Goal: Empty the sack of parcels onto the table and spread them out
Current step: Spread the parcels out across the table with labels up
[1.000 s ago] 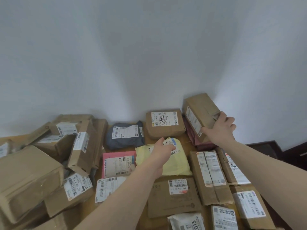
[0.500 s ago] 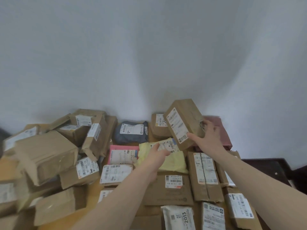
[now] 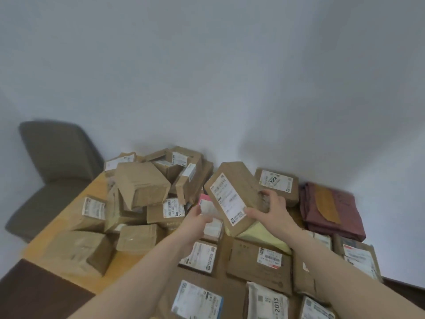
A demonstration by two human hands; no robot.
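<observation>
1. While my right hand (image 3: 269,209) grips a tilted brown box (image 3: 232,196) above the yellow parcel (image 3: 264,236), my left hand (image 3: 195,219) pinches the pink parcel (image 3: 205,202).
2. Other parcels crowd the tabletop (image 3: 69,217).

We find bare table (image 3: 92,192) only along the left edge, beside the heaped boxes (image 3: 142,196). Flat parcels (image 3: 259,263) cover the near right; a chair (image 3: 57,157) blocks the far left.

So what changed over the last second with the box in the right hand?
The right hand carried the brown box leftward, from the far right over the maroon parcel to above the yellow mailer. The left hand came off the mailer toward the box. The pile stayed put.
</observation>
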